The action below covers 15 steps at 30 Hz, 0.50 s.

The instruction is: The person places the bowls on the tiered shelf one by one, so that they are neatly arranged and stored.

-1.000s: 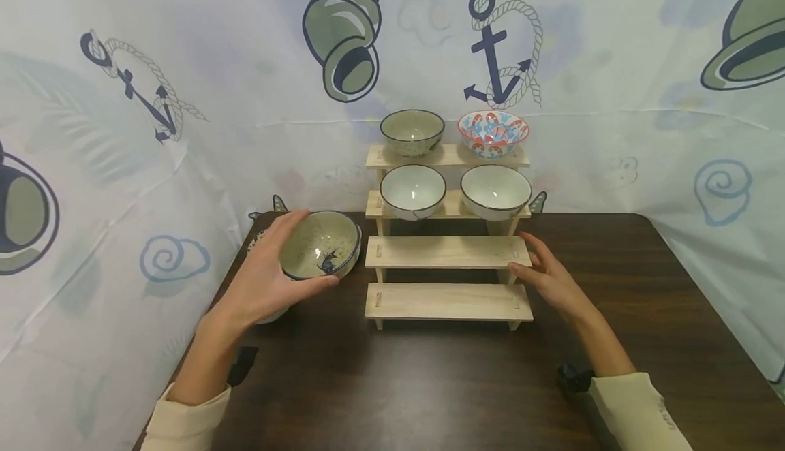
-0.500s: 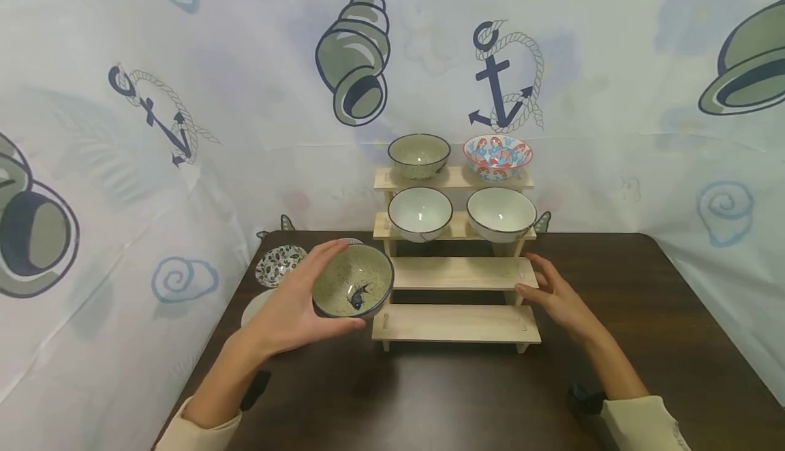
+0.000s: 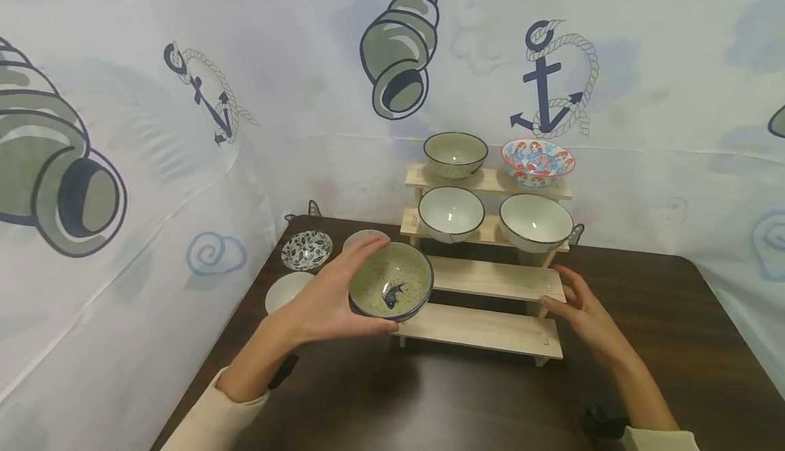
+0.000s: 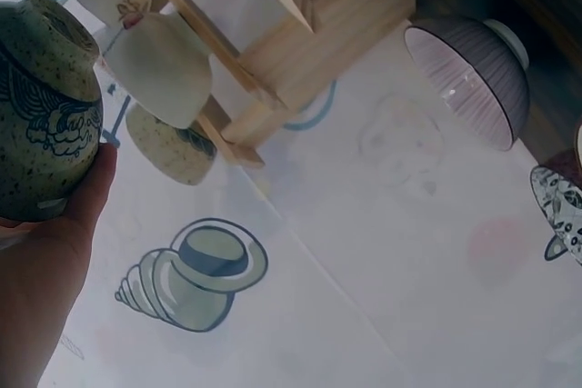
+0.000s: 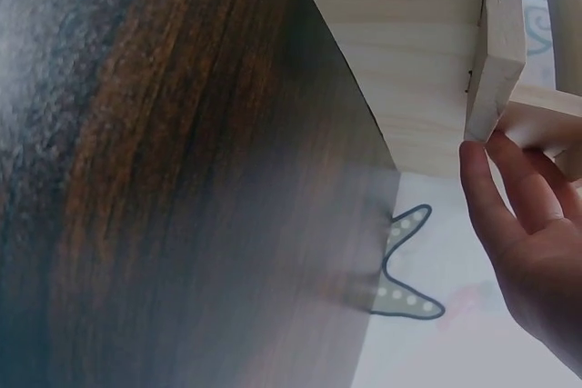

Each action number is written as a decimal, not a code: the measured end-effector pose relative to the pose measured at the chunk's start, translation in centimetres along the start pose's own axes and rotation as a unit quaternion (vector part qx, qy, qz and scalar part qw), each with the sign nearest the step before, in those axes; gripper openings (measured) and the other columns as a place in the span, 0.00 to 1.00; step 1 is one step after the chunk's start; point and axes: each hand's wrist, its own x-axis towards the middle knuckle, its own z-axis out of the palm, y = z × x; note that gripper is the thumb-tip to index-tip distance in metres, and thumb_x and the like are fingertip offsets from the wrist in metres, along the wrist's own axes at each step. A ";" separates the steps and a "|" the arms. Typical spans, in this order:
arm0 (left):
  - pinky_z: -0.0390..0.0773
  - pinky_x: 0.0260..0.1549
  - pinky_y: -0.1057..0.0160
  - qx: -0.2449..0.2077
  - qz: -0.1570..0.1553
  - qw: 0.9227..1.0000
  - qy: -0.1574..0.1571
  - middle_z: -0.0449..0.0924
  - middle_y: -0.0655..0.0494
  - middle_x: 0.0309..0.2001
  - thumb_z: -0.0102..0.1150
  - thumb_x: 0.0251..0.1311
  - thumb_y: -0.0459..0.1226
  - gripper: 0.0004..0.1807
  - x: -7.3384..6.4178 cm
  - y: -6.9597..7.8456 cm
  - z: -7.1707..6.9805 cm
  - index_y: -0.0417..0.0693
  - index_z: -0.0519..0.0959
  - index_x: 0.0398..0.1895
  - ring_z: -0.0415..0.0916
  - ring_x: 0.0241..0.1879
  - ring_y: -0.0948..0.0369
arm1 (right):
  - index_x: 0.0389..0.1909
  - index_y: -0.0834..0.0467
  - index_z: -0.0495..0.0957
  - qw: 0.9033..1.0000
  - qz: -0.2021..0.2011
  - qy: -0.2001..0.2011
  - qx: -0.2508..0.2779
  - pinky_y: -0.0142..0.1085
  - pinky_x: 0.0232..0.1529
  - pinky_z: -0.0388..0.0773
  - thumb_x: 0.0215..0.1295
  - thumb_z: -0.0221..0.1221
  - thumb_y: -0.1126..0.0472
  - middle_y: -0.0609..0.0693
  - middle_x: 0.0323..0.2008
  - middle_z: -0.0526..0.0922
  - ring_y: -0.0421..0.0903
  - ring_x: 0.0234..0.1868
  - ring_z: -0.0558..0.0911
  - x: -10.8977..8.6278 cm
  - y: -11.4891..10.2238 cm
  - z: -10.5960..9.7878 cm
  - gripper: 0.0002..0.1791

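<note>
My left hand point(image 3: 331, 298) grips a speckled grey-green bowl point(image 3: 405, 274) by its rim and side, thumb at the near side and fingers at the far side. A dark blue fish is painted inside it; blue line patterns decorate its outside in the left wrist view. The bowl is tilted toward me and overlaps the left ends of the two lower shelves of a wooden tiered stand point(image 3: 478, 328). With thumb and fingers, my right hand point(image 3: 589, 318) pinches the right end of the second shelf from the bottom. The right wrist view shows the thumb against that board point(image 5: 496, 70).
On the upper shelves sit a grey-green bowl point(image 3: 455, 158), a red-and-blue patterned bowl point(image 3: 537, 165) and two white bowls, left point(image 3: 450, 216) and right point(image 3: 535, 225). Left on the dark table point(image 3: 343, 403) are a floral bowl point(image 3: 306, 250), a white bowl point(image 3: 285, 292) and a striped bowl point(image 4: 477, 79).
My left hand has carried the speckled bowl rightward from beside the stand to the left ends of its lower shelves. The right hand keeps its place on the shelf end. The head view has shifted.
</note>
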 end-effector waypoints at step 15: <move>0.72 0.70 0.48 -0.011 0.025 0.999 -0.047 0.57 0.60 0.79 0.81 0.41 0.61 0.63 -0.1 2.1 1.8 0.56 0.59 0.81 0.61 0.77 0.59 | 0.84 0.45 0.32 1.000 0.017 -0.005 0.006 0.77 0.67 0.53 0.76 0.58 0.44 0.69 0.79 0.55 0.69 0.76 0.60 -0.3 -0.4 0.2 0.52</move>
